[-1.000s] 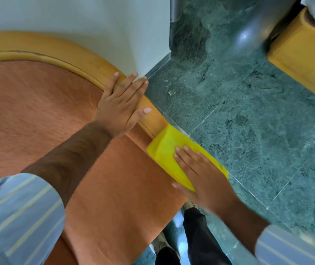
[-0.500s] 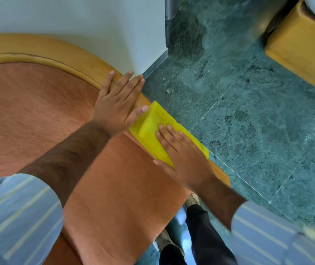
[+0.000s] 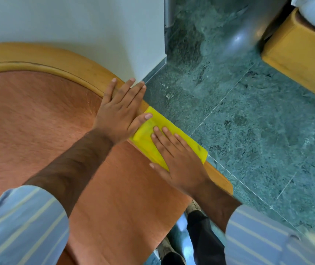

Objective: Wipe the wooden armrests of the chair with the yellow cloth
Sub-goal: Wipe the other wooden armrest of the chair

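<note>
The chair's curved wooden armrest (image 3: pixel 70 67) runs from the upper left down to the lower right around an orange upholstered seat (image 3: pixel 38 121). A folded yellow cloth (image 3: pixel 172 129) lies on the armrest's right stretch. My right hand (image 3: pixel 179 161) presses flat on the cloth, fingers together and pointing up-left. My left hand (image 3: pixel 120 111) lies flat and open on the armrest just above the cloth, its thumb touching the cloth's upper edge. The wood under both hands and the cloth is hidden.
A white wall corner (image 3: pixel 114 35) stands right behind the chair. Green marble floor (image 3: pixel 248 131) spreads to the right. A wooden bed frame (image 3: pixel 296 60) with white bedding is at the upper right. My feet and dark trousers (image 3: pixel 200 236) show below the armrest's end.
My right hand slid the yellow cloth up the armrest from its lower end until it met my left thumb. My left hand stayed in place on the wood.
</note>
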Available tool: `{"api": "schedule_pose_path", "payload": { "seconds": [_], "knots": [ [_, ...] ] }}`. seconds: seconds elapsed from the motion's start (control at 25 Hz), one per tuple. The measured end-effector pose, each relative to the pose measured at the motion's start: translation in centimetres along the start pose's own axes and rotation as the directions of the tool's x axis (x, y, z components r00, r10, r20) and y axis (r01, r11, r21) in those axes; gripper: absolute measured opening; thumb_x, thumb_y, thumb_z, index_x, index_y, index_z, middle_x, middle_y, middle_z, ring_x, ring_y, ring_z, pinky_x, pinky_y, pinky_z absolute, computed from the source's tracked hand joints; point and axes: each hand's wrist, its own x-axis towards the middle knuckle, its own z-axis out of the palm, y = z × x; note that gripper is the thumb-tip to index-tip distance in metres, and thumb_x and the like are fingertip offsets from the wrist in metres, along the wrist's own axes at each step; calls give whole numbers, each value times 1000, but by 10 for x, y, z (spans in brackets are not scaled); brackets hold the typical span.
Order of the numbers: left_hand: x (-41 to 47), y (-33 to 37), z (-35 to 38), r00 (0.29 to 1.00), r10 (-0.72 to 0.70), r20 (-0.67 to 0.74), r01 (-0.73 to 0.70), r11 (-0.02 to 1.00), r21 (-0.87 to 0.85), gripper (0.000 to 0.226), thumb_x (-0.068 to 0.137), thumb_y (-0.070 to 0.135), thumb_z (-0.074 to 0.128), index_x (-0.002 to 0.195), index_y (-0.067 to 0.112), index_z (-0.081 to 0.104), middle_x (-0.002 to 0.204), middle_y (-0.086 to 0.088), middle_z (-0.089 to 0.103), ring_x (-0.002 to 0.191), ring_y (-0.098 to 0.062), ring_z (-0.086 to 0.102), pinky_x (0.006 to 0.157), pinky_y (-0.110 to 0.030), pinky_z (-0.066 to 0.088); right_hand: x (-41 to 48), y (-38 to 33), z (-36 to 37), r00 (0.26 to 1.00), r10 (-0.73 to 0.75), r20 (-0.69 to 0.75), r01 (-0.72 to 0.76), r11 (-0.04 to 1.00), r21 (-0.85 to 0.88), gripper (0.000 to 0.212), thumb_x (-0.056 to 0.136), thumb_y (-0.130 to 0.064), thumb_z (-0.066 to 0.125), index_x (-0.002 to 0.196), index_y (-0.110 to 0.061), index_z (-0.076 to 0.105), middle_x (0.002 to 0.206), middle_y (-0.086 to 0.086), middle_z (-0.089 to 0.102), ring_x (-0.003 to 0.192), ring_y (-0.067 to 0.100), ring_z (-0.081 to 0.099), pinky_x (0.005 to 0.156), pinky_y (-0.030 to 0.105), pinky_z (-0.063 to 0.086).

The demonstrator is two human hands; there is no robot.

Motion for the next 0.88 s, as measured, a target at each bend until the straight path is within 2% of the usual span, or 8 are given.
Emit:
{"api": "schedule_pose_path", "payload": {
  "seconds": [0.28, 0.4, 0.52, 0.72, 0.8, 0.88],
  "knots": [
    [-1, 1, -6, 997, -12, 80, 13, 1000, -10, 86, 103, 66, 5, 159, 8, 33, 166, -8, 41, 158, -25, 27, 129, -59, 15, -111, 27, -1, 997, -13, 72, 20, 995, -95, 74, 107, -61, 36, 165, -18, 20, 176, -1, 13, 162, 18, 14, 126, 44, 26],
    [-4, 1, -5, 998, 9, 65, -10, 1000, 17, 85, 103, 67, 11, 159, 8, 35, 165, -7, 42, 158, -25, 29, 128, -60, 18, -62, 21, -2, 999, 12, 40, -9, 997, -73, 83, 102, -67, 42, 164, -15, 24, 175, 2, 19, 162, 20, 18, 128, 44, 25],
    [-2, -1, -3, 997, 24, 71, -24, 1000, 10, 81, 104, 66, 17, 158, 8, 37, 164, -7, 44, 157, -25, 32, 127, -61, 20, -4, 18, -5, 998, 9, 59, -10, 1000, 4, 93, 97, -71, 46, 165, -15, 18, 175, 4, 15, 163, 20, 13, 131, 44, 25],
    [-2, 7, -15, 990, -12, 143, 12, 1000, 3, 84, 103, 66, 13, 158, 7, 37, 165, -8, 42, 158, -26, 28, 128, -61, 16, -8, 17, -2, 999, 8, 41, -8, 1000, 12, 99, 96, -77, 42, 165, -14, 10, 177, 5, 8, 163, 20, 7, 132, 46, 24],
    [3, 8, -26, 968, -43, 246, 58, 997, -52, 87, 100, 68, 11, 160, 9, 31, 169, -6, 34, 160, -24, 21, 130, -59, 9, -8, 11, -7, 997, 29, 70, -30, 1000, 3, 101, 96, -79, 38, 165, -12, 8, 177, 5, 5, 164, 22, 4, 133, 47, 21],
    [8, 18, -39, 937, -163, 309, 235, 949, -212, 87, 98, 71, 22, 160, 10, 32, 171, -6, 30, 161, -24, 17, 131, -53, 8, -8, 7, -16, 997, 31, 69, -37, 995, 88, 98, 97, -79, 34, 165, -13, 9, 177, 5, 4, 164, 20, 1, 134, 47, 16]
  ]
}}
